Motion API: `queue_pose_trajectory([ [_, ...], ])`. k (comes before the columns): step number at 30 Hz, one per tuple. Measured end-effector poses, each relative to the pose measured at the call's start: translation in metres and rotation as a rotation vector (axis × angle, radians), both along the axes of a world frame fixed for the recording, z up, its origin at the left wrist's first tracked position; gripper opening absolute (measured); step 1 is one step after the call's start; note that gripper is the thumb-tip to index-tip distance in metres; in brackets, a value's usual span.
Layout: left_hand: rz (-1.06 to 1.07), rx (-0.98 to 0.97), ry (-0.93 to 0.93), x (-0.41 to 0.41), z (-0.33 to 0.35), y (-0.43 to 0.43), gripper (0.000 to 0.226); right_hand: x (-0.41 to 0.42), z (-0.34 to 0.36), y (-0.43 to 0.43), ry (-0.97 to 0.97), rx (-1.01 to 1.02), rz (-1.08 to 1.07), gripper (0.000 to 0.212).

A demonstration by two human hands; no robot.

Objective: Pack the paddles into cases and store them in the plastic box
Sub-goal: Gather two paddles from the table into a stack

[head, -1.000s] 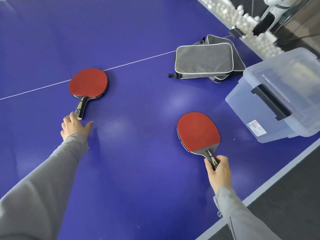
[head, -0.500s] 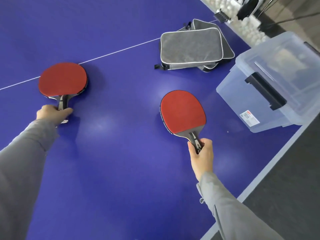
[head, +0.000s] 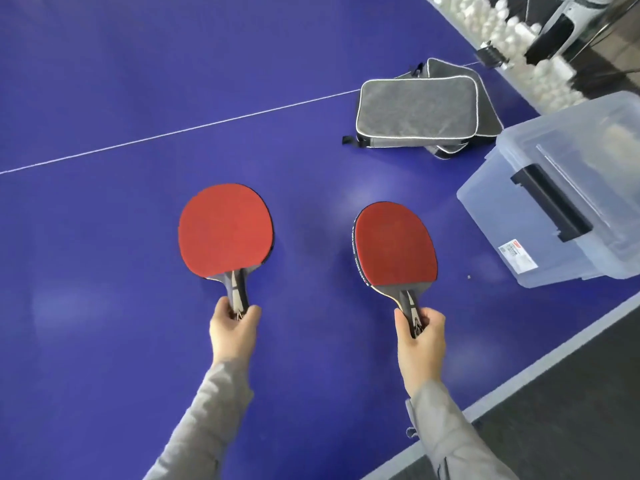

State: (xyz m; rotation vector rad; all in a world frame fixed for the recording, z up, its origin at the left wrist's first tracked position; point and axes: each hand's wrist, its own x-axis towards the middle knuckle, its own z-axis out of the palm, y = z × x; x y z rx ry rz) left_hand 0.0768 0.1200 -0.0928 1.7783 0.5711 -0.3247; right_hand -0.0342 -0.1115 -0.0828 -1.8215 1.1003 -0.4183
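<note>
I hold two red-faced paddles side by side over the blue table. My left hand (head: 232, 330) grips the handle of the left paddle (head: 225, 229). My right hand (head: 419, 336) grips the handle of the right paddle (head: 394, 244). Two grey cases with white piping lie stacked at the back right, the top case (head: 417, 110) closed and lying flat, the lower case (head: 485, 109) partly hidden beneath it. A clear plastic box (head: 540, 230) with a black handle stands at the right, beside the right paddle.
The blue table (head: 104, 306) carries a white centre line (head: 173, 133). Its grey edge (head: 519, 382) runs diagonally at the lower right, with dark floor beyond. Several white balls (head: 512, 32) lie in a tray past the table's far right corner.
My left hand has taken hold of the left paddle and brought it from the far left toward the middle, next to the right paddle. The right hand keeps its grip.
</note>
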Motion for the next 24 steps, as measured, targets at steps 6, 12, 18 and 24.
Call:
queue_pose_trajectory([
  [6, 0.040, 0.026, 0.097, -0.109, -0.009, -0.036, 0.026, -0.034, 0.002, 0.016, 0.018, 0.077, 0.135, 0.021],
  [12, 0.087, 0.102, 0.126, -0.144, -0.016, -0.067, 0.023, -0.053, 0.000, 0.025, 0.053, 0.112, 0.287, 0.021],
  [18, -0.044, 0.037, 0.142, -0.135, -0.015, -0.075, 0.019, -0.039, -0.001, 0.036, 0.055, 0.114, 0.391, 0.023],
  [24, 0.039, -0.500, 0.119, -0.139, -0.013, -0.062, 0.024, -0.019, 0.000, 0.059, 0.047, 0.127, 0.474, 0.021],
])
